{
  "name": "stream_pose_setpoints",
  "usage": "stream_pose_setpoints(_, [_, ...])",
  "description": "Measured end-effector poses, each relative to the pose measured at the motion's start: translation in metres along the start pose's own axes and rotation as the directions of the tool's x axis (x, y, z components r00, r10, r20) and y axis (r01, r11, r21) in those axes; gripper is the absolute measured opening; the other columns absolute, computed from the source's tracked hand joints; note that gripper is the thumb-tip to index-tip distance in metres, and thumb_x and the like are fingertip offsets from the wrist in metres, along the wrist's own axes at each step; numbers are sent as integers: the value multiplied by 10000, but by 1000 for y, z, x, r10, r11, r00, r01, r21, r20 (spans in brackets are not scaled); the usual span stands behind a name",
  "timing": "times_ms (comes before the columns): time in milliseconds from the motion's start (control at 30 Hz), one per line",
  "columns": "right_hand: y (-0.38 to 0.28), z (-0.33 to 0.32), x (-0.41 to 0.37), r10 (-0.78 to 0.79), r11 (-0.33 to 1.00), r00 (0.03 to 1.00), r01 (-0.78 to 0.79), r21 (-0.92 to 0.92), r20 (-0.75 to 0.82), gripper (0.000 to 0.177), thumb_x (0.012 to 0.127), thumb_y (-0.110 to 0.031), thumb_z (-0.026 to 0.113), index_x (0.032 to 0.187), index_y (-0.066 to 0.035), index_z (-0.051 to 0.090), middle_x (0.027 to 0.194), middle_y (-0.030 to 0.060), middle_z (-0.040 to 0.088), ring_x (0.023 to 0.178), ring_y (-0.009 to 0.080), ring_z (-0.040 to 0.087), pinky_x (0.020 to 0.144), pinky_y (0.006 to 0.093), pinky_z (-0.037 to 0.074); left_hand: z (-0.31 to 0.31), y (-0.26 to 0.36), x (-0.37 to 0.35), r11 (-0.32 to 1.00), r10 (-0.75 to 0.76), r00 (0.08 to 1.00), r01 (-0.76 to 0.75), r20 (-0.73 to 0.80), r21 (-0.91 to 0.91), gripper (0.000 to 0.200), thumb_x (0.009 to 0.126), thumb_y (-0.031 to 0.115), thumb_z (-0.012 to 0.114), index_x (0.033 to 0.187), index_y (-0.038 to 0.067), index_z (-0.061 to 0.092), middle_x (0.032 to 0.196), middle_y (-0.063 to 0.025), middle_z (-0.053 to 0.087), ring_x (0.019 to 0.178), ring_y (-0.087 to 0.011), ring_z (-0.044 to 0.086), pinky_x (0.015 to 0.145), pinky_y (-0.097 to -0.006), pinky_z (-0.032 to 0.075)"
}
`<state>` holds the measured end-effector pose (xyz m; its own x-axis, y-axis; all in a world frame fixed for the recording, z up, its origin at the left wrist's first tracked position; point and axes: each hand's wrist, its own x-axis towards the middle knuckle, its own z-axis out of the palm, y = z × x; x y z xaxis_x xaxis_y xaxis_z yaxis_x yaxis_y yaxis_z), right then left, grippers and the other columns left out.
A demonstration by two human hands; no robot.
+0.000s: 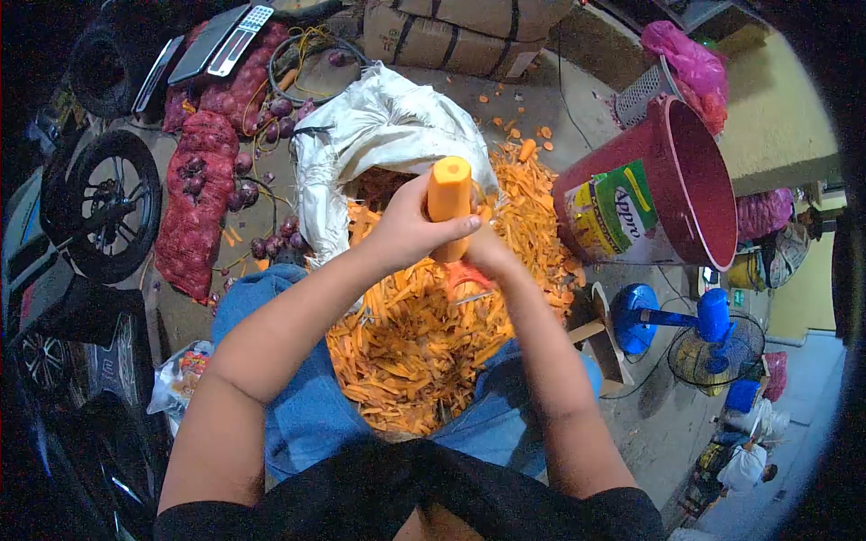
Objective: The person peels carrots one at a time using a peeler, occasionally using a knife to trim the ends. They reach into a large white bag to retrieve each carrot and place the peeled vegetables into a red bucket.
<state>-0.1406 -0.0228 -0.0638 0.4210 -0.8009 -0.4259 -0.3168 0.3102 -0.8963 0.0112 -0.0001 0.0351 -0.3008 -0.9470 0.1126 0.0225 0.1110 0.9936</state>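
Note:
My left hand [417,225] is closed round a thick peeled carrot [449,191], its thumb lying across the front. The carrot stands nearly upright, its flat cut end facing me. Close against its right side, my right hand [490,248] is closed, fingers partly hidden behind the carrot. A red-orange handle [469,279] shows below that hand, apparently of a peeler whose blade is hidden. Beneath both hands, between my knees, lies a deep heap of carrot peelings [406,343]. A white woven sack [397,117] lies opened out just beyond the hands.
Red net bags of onions [194,207] lie at left, with loose onions [287,233] beside them. A large maroon bucket [654,185] leans at right, near a blue fan [672,316]. Cardboard boxes [460,41] stand at the back; a motorcycle wheel [113,206] is far left.

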Motion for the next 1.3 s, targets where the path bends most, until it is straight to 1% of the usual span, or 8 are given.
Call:
stream_pose_setpoints(133, [-35, 39, -14, -288, 831, 955, 209, 516, 76, 327, 773, -245, 471, 1060, -91, 445, 975, 47, 496, 837, 134, 490, 666, 250, 421, 1, -2, 3, 998, 66, 997, -66, -49, -5, 405, 668, 254, 629, 933, 5, 450, 857, -80, 494, 803, -147, 476, 728, -274, 381])
stream_pose_setpoints(267, [-57, 19, -19, -16, 726, 995, -55, 685, 96, 299, 794, -237, 449, 1056, -95, 423, 899, 11, 513, 761, 125, 528, 638, 247, 448, -12, 0, 8, 989, 111, 992, -104, -63, 109, 378, 664, 219, 616, 939, 15, 457, 915, -101, 451, 849, -183, 467, 766, -289, 363])
stream_pose_setpoints(400, [-41, -5, -7, -35, 552, 987, 147, 821, -154, 255, 805, -212, 434, 956, -15, 490, 846, 43, 547, 652, 103, 538, 514, 218, 443, -29, 8, 8, 954, 109, 993, -114, 35, 278, 347, 647, 147, 622, 943, 33, 480, 892, -45, 479, 868, -128, 457, 773, -249, 358])
stream_pose_setpoints(467, [-33, -23, -5, 0, 803, 953, 180, 568, -302, 264, 819, -224, 411, 937, -5, 500, 795, 80, 566, 662, 153, 560, 533, 238, 452, -35, 7, 7, 919, 71, 991, -108, 110, 379, 354, 612, 114, 642, 919, 17, 494, 924, -61, 502, 861, -137, 482, 752, -265, 384])
stream_pose_setpoints(700, [-63, -20, -22, -206, 930, 840, 328, 168, -502, 170, 802, -145, 455, 837, 8, 520, 735, 54, 562, 601, 95, 516, 543, 216, 420, -22, -6, 9, 814, -101, 976, -31, 194, 581, 435, 574, 123, 627, 962, 2, 471, 878, -134, 544, 817, -217, 538, 712, -308, 415])
stream_pose_setpoints(833, [-64, -17, -28, -392, 914, 833, 402, -60, -391, 111, 742, -103, 506, 790, -3, 508, 694, 67, 551, 577, 118, 488, 529, 251, 394, -16, -8, 12, 857, -31, 992, -36, 120, 514, 443, 544, 166, 636, 926, 6, 478, 777, -172, 547, 757, -276, 543, 677, -320, 419])
stream_pose_setpoints(967, [-81, -22, -48, -361, 834, 869, 138, -534, -338, 150, 710, -130, 517, 795, -7, 501, 674, 179, 526, 603, 308, 514, 551, 347, 398, -20, -4, 19, 821, 11, 995, 49, -101, 569, 395, 537, 195, 645, 845, 6, 485, 705, -181, 550, 699, -319, 542, 623, -346, 426])
stream_pose_setpoints(1300, [-73, -18, -53, -437, 724, 850, 139, -676, -294, 189, 733, -176, 520, 807, -3, 501, 615, 179, 512, 572, 300, 513, 524, 349, 387, -11, -4, 16, 750, 35, 991, 61, -131, 658, 343, 558, 189, 652, 793, 16, 471, 690, -180, 541, 691, -330, 529, 601, -380, 417])
